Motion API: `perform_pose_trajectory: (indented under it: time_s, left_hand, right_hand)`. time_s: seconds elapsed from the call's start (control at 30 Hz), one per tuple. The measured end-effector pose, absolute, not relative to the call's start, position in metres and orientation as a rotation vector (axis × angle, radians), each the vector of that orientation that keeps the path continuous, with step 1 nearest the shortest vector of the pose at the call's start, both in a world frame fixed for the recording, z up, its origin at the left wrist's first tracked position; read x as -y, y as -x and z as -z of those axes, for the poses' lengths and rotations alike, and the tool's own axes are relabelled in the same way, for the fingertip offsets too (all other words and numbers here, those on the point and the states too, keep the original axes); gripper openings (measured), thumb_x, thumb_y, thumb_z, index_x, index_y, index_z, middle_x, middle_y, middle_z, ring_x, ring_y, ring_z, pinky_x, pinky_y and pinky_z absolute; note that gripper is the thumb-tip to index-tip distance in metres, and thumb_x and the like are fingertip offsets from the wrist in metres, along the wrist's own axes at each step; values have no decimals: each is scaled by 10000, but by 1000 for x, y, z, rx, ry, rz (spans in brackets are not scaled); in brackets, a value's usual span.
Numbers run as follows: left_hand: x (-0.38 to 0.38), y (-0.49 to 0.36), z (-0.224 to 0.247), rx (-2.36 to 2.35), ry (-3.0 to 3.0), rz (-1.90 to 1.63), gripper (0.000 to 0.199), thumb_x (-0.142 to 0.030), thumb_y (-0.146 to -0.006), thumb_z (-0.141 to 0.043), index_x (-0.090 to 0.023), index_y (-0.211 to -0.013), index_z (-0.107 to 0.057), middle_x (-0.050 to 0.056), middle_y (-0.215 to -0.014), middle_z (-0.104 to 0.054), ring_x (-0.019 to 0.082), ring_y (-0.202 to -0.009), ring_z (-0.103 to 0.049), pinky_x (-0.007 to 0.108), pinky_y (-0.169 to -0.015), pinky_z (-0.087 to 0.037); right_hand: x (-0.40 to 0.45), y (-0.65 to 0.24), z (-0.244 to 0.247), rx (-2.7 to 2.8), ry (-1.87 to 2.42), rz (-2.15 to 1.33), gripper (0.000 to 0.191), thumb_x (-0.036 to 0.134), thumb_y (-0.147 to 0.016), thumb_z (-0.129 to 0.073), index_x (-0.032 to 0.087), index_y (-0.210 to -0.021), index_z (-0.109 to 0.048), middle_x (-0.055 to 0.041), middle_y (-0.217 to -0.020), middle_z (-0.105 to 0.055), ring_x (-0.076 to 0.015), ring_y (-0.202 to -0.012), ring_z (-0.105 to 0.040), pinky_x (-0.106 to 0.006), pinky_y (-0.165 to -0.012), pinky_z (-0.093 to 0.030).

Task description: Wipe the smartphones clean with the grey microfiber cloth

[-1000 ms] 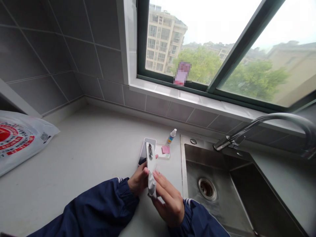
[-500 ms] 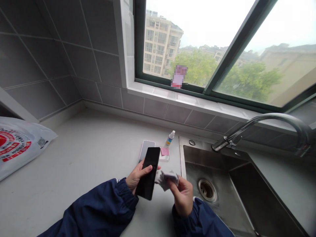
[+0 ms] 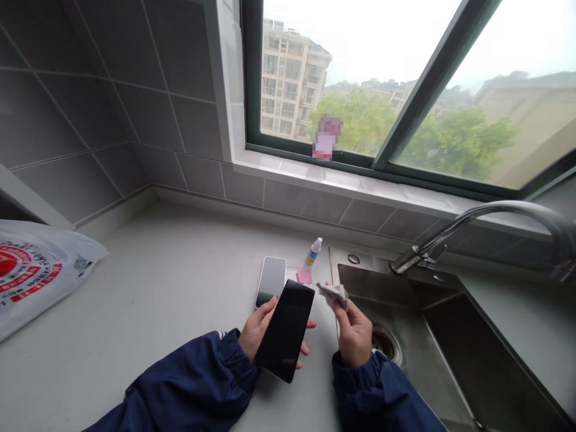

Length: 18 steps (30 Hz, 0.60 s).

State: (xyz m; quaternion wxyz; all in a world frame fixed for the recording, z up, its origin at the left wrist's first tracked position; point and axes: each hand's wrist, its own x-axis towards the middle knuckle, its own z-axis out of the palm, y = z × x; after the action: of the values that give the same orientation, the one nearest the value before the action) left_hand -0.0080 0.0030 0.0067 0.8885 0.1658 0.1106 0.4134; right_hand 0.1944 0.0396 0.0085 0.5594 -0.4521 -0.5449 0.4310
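Observation:
A black smartphone [image 3: 287,333] rests in my left hand [image 3: 255,327], screen up and tilted, its far end pointing away from me. The thumb lies along its left edge and the other fingertips show past its right edge. My right hand [image 3: 354,330] pinches a crumpled light grey cloth [image 3: 334,294] just right of the phone, apart from it. Behind the phone a second phone [image 3: 272,277] with a pale rim lies on the counter. A pink square pad [image 3: 305,276] on a clear tray and a small white-capped spray bottle [image 3: 314,251] are beside it.
A steel sink [image 3: 432,360] with a curved faucet [image 3: 472,219] takes up the right side. On the left a white printed plastic bag [image 3: 40,276] lies on the pale counter [image 3: 162,282]. A tiled wall and a window [image 3: 378,84] stand behind.
My right hand has moved the cloth up and right, away from the phone. My left hand has shifted right with the phone, and its thumb has moved from the screen to the edge.

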Motion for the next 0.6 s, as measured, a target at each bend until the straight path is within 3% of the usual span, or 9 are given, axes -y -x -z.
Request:
perform_pose_trajectory:
  time_s: [0.1, 0.23, 0.4, 0.5, 0.6]
  left_hand:
    - [-3, 6, -2, -210, -331, -836, 588, -580, -941, -262, -217, -1312, -539, 165, -1165, -668, 362, -863, -704, 510, -707, -535]
    - [-4, 5, 4, -226, -241, -804, 580, -599, -930, -307, -220, -1288, -560, 123, -1005, -716, 317, -846, -705, 543, -788, -516]
    - [-1, 1, 0, -300, -201, -881, 539, -547, -937, -375, -236, -1349, -528, 94, -973, -735, 263, -890, -699, 460, -876, -507]
    - [1, -1, -3, -360, -259, -833, 546, -545, -948, -343, -205, -1303, -580, 82, -875, -745, 243, -807, -709, 407, -794, -536]
    - [1, -1, -1, -371, -343, -718, 725, -661, -916, -257, -126, -1235, -628, 121, -817, -739, 249, -742, -708, 393, -713, -547]
  right_hand:
    - [-32, -191, -9, 1611, 965, -982, 303, 261, -855, -659, 208, -1145, -729, -84, -1293, -642, -321, -1334, -469, -485, -1142, -340]
    - [-28, -188, -1, 2280, 869, -545, 454, 229, -959, -464, 197, -1411, -505, -97, -1488, -437, -321, -1461, -198, -597, -1139, -263]
    - [-27, -188, 3, 2489, 942, -390, 552, 391, -1021, -313, 166, -1524, -283, -126, -1572, -266, -333, -1474, -109, -629, -1117, -255]
    - [-28, -187, 2, 2486, 992, -362, 601, 462, -1025, -237, 168, -1548, -198, -126, -1596, -194, -343, -1478, -72, -644, -1112, -238]
    - [-28, -187, 2, 2456, 1040, -316, 616, 482, -1023, -219, 184, -1557, -149, -122, -1603, -173, -350, -1479, -59, -652, -1111, -226]
